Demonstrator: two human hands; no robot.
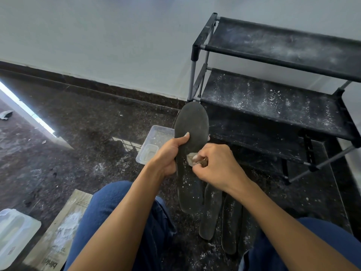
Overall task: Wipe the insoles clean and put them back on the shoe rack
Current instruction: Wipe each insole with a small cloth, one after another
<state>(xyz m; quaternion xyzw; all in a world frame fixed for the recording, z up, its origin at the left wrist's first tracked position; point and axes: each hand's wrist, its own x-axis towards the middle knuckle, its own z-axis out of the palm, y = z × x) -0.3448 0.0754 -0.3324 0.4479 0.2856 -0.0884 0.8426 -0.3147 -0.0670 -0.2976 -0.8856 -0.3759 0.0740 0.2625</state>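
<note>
Dark grey insole [192, 137], flat, matte, foam-like, rounded toe pointing away from the camera, dotted with white specks near the middle. Held up over the floor between the knees, in front of the shoe rack [273, 106].

Left hand [168, 155] grips its left edge: thumb lies across the top face, the other fingers curl behind and are hidden. Right hand [214, 167] has fingers bunched tight on a small pale cloth or wipe [190, 158], pressed to the insole's mid-section; only a corner of it shows, material unclear.

More insoles [212, 212] lie on the floor below, same dark matte material, dusted white; the right forearm covers their upper ends, so the exact count is hard to make out.

Rack: black fabric shelves on grey metal tubes with black plastic joints, both shelves streaked with white powder, right side cut off by the frame.

Clear plastic tray [150, 149] on the floor left of the insole, partly behind the left hand. Speckled dark stone floor [78, 133], powder scattered. Brown paper bag [64, 227] and another clear container [13, 231] bottom left, both cropped.
</note>
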